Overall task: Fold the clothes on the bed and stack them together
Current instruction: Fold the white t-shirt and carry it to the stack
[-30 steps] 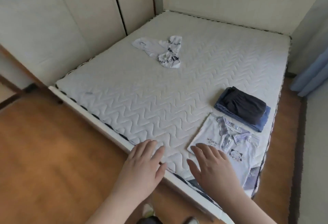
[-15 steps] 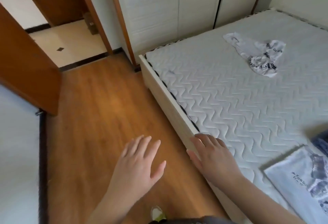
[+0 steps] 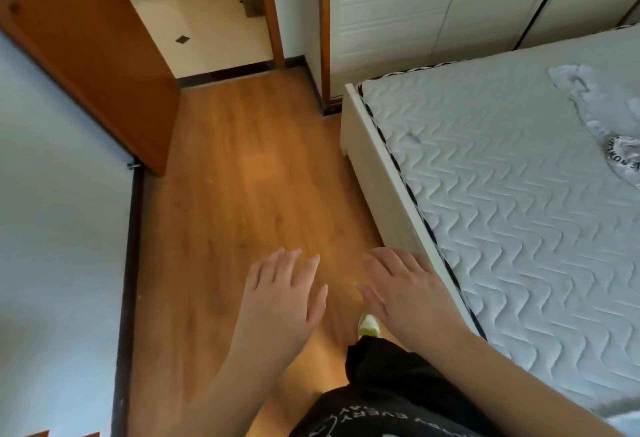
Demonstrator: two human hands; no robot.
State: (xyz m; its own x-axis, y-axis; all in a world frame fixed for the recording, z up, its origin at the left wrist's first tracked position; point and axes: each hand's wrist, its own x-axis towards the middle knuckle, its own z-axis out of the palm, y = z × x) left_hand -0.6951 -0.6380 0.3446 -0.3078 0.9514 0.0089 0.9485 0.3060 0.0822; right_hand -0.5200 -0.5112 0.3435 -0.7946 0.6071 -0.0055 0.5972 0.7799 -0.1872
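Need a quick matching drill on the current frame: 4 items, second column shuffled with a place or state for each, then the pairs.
1. left hand
2. right hand
3. white garment
4. wooden door

A. lying unfolded on the mattress, far right
B. standing open at upper left
C. open over the wooden floor, holding nothing
D. open beside the bed frame's edge, holding nothing

Pairs: 1-C, 2-D, 3-A, 4-B
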